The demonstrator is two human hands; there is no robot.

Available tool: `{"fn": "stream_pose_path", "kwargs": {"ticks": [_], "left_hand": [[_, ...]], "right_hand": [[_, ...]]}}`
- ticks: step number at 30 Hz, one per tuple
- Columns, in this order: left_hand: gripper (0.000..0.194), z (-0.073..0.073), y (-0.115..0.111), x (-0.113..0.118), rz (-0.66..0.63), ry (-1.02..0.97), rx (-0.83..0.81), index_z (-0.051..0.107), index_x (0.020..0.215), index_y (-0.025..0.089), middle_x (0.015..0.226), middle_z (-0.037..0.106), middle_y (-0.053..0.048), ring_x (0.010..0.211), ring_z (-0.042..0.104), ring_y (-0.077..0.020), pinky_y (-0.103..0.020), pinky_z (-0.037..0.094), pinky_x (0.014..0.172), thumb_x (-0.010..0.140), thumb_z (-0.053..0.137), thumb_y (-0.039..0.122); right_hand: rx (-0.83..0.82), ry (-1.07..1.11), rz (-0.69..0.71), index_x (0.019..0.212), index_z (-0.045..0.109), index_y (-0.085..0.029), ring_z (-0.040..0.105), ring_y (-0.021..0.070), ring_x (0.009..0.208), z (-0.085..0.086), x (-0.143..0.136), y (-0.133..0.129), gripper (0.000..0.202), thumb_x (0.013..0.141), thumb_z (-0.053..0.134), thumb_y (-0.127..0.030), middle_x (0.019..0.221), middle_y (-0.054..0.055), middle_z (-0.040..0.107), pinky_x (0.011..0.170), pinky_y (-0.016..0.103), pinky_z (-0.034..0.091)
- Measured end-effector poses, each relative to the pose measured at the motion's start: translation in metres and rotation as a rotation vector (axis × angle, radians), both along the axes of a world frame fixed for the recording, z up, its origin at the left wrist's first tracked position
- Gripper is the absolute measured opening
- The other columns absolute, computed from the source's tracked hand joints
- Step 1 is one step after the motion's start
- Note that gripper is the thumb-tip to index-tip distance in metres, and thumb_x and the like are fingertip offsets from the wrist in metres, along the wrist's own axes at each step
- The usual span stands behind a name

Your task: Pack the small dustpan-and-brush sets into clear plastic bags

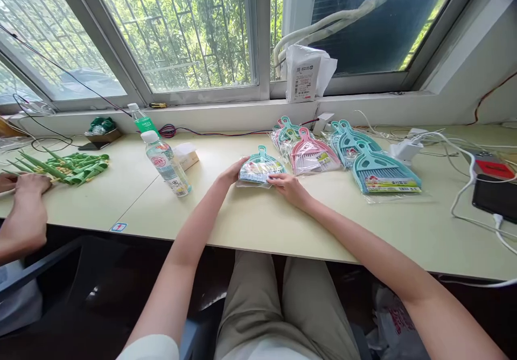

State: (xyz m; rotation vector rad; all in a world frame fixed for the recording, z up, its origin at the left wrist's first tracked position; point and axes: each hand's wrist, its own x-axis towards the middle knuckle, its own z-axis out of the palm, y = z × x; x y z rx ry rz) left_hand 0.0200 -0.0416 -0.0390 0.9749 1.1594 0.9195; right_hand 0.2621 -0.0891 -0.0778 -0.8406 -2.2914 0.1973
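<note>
A teal dustpan and brush set (262, 167) in clear plastic wrap lies on the table in front of me, its handle pointing toward the window. My left hand (232, 170) grips its left edge, the fingers partly hidden behind it. On the lower right side of the pack, my right hand (290, 188) closes with thumb and fingers. Just right of it lies a pink wrapped dustpan set (313, 154), with green and pink ones stacked behind. Farther right are teal wrapped sets, the nearest teal pack (383, 173) lying flat.
Two bottles, a clear one (166, 163) and a green-labelled one (141, 120), stand left beside a small box (186, 156). At far left another person's hands (32, 183) are by green leafy pieces (76, 167). Cables, a white adapter (406, 149) and a black device (495, 196) lie right.
</note>
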Motion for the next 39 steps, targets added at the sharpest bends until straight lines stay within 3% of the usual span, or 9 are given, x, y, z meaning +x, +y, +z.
{"fn": "stream_pose_path", "kwargs": {"ticks": [6,10,13,18,24,27,31,35,39], "left_hand": [[0.032,0.0,-0.006,-0.004,0.091,-0.07,0.255,0.069,0.104,0.013,0.102,0.074,-0.011,0.095,0.07,-0.0246,-0.035,0.055,0.086,0.084,0.06,0.037],[0.044,0.009,-0.024,0.009,0.056,-0.14,0.35,0.06,0.123,0.014,0.116,0.071,-0.01,0.103,0.068,-0.0242,-0.036,0.056,0.087,0.082,0.062,0.029],[0.052,0.009,-0.034,0.02,-0.039,-0.149,0.354,0.055,0.13,0.017,0.122,0.069,-0.011,0.106,0.067,-0.0249,-0.039,0.055,0.089,0.08,0.065,0.028],[0.063,0.0,-0.041,0.031,-0.295,-0.137,0.327,0.05,0.137,0.023,0.128,0.065,-0.012,0.114,0.064,-0.0269,-0.047,0.051,0.098,0.079,0.072,0.035],[0.077,-0.003,-0.039,0.025,-0.384,-0.137,0.382,0.05,0.139,0.028,0.13,0.064,-0.013,0.122,0.059,-0.0302,-0.045,0.046,0.103,0.07,0.081,0.043],[0.068,-0.003,-0.035,0.022,-0.379,-0.15,0.431,0.061,0.129,0.023,0.124,0.067,-0.013,0.119,0.061,-0.03,-0.043,0.048,0.099,0.07,0.079,0.054],[0.054,-0.004,-0.024,0.025,-0.142,-0.14,0.429,0.069,0.109,0.017,0.11,0.073,-0.012,0.107,0.067,-0.025,-0.037,0.053,0.091,0.084,0.059,0.064],[0.045,-0.003,-0.008,0.005,0.281,0.05,0.392,0.063,0.117,0.015,0.118,0.071,-0.013,0.101,0.07,-0.0197,-0.031,0.055,0.084,0.1,0.037,0.047],[0.048,-0.001,-0.002,-0.05,0.658,0.82,0.314,0.054,0.129,0.012,0.117,0.07,-0.017,0.097,0.072,-0.0182,-0.029,0.056,0.077,0.103,0.017,0.028]], "right_hand": [[0.094,0.058,-0.018,0.103,0.072,-0.024,0.061,0.0263,0.113,0.018,-0.004,-0.017,0.02,0.093,0.055,-0.028,0.115,0.009,0.069,0.109,0.052,0.036],[-0.321,0.423,-0.022,0.105,0.068,-0.021,0.069,0.0242,0.091,0.018,-0.005,-0.014,0.046,0.098,0.038,-0.055,0.095,0.01,0.072,0.089,0.042,0.05],[-0.652,0.762,-0.059,0.1,0.065,-0.021,0.07,0.0219,0.076,0.014,0.002,0.0,0.055,0.083,0.051,-0.072,0.085,0.007,0.071,0.083,0.04,0.052],[-0.831,1.001,-0.202,0.093,0.06,-0.023,0.068,0.0217,0.09,0.011,0.02,0.017,0.06,0.053,0.083,-0.061,0.093,0.004,0.072,0.085,0.038,0.051],[-0.787,1.045,-0.033,0.099,0.058,-0.027,0.066,0.0221,0.101,0.019,0.025,0.012,0.054,0.058,0.084,-0.05,0.109,0.002,0.072,0.089,0.041,0.054],[-0.794,1.081,-0.02,0.097,0.061,-0.025,0.067,0.0221,0.097,0.025,0.024,0.007,0.053,0.056,0.086,-0.046,0.102,0.003,0.072,0.091,0.044,0.056],[-0.789,1.104,-0.11,0.09,0.063,-0.023,0.068,0.0233,0.089,0.029,0.022,0.007,0.05,0.052,0.088,-0.042,0.093,0.003,0.072,0.084,0.047,0.06],[-0.824,1.047,-0.134,0.088,0.065,-0.021,0.069,0.0235,0.081,0.029,0.023,0.01,0.049,0.05,0.089,-0.038,0.086,0.004,0.072,0.078,0.049,0.061],[-0.89,1.071,-0.178,0.085,0.063,-0.021,0.07,0.0222,0.079,0.026,0.033,0.014,0.043,0.052,0.089,-0.032,0.085,0.003,0.073,0.08,0.047,0.062]]}}
